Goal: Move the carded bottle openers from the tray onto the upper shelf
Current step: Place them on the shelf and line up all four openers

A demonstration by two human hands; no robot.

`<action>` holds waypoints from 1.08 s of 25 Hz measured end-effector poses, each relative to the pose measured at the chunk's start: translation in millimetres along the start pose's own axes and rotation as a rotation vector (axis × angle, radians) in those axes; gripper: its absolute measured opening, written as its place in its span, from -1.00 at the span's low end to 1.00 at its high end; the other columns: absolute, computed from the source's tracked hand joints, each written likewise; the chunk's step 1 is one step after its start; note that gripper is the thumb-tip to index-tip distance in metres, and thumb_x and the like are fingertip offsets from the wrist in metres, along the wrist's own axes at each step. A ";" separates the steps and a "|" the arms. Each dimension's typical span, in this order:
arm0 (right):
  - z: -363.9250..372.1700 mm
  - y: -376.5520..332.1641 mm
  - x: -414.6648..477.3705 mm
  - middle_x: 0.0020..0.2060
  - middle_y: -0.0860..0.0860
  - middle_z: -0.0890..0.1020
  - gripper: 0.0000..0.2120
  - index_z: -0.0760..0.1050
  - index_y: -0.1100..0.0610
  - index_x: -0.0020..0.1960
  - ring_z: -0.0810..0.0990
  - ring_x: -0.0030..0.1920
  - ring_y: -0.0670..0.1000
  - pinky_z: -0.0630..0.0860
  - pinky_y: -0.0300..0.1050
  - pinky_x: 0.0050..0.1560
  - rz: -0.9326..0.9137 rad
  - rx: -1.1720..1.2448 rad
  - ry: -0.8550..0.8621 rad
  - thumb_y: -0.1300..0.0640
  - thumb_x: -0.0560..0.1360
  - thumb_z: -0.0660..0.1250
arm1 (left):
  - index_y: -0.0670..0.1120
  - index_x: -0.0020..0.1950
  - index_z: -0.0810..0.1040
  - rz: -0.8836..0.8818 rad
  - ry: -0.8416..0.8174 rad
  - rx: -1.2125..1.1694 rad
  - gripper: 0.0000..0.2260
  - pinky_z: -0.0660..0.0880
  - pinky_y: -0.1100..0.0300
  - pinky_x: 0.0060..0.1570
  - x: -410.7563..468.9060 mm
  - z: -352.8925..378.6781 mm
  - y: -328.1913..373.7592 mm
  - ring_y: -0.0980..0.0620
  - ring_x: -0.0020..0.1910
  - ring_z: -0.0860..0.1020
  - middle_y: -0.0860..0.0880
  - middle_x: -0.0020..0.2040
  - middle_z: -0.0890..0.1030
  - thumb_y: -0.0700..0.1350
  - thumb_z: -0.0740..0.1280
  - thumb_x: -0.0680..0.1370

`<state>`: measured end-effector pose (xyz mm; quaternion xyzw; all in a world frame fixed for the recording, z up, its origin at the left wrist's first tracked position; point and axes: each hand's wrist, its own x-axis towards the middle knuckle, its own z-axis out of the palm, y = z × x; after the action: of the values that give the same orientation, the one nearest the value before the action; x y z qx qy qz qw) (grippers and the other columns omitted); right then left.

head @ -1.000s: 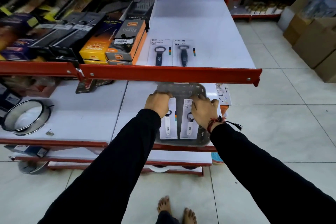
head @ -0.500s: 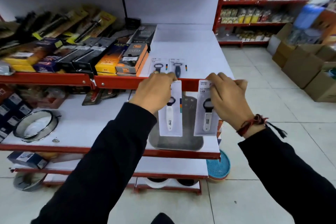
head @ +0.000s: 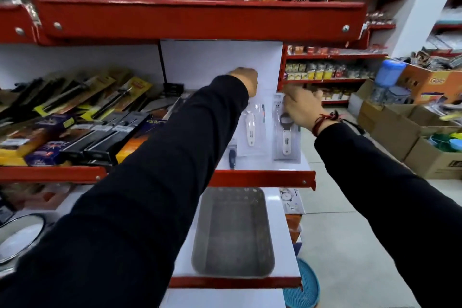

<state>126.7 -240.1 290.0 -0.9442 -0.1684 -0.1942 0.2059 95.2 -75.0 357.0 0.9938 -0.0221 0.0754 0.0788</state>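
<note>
My left hand (head: 246,81) grips the top of a carded bottle opener with a white handle (head: 250,131), held over the white upper shelf (head: 265,165). My right hand (head: 301,106) grips the top of a second carded opener with a white handle (head: 286,136), just to the right of the first. Both cards hang down above the shelf surface. A dark-handled opener (head: 232,159) lies on the shelf below, mostly hidden by my left sleeve. The grey metal tray (head: 233,232) sits on the lower shelf with nothing in it.
Boxed lighters and packaged tools (head: 82,127) fill the shelf to the left. A red shelf edge (head: 190,20) runs overhead. A steel ring (head: 17,237) lies on the lower left shelf. Cardboard boxes (head: 410,132) stand on the floor at right, and a blue round mat (head: 303,287) is below.
Both hands have lifted the two carded openers from in front of the shelf edge up and forward over the upper shelf. The view has tilted upward.
</note>
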 end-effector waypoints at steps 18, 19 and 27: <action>87.9 61.0 2.6 0.17 0.00 0.55 -0.70 0.54 -0.21 0.13 0.44 0.26 0.15 0.16 0.15 0.28 0.161 -0.171 -0.407 0.00 0.53 0.11 | -0.02 0.27 0.62 0.024 -0.237 -0.121 -0.64 0.50 0.11 0.29 35.8 137.9 -20.7 -0.07 0.29 0.55 -0.07 0.33 0.57 -0.30 0.20 0.58; 88.6 62.3 1.1 0.20 0.00 0.53 -0.70 0.54 -0.23 0.15 0.43 0.29 0.16 0.14 0.16 0.31 0.156 -0.178 -0.412 -0.02 0.55 0.11 | -0.02 0.25 0.63 0.030 -0.238 -0.132 -0.66 0.51 0.09 0.28 33.7 139.8 -22.5 -0.07 0.28 0.55 -0.06 0.31 0.58 -0.29 0.22 0.59; 66.3 29.2 -8.4 0.32 -0.13 0.50 -0.70 0.49 -0.26 0.23 0.40 0.36 0.10 0.08 0.16 0.36 0.041 -0.057 -0.376 -0.19 0.53 0.21 | 0.07 0.41 0.50 0.039 -0.245 -0.019 -0.64 0.18 -0.06 0.54 -2.3 96.9 -58.3 -0.02 0.42 0.44 0.02 0.41 0.51 -0.09 0.24 0.61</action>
<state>150.8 -237.0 221.3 -0.9726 -0.1789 -0.0146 0.1477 110.4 -32.9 253.2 0.9942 -0.0514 -0.0452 0.0833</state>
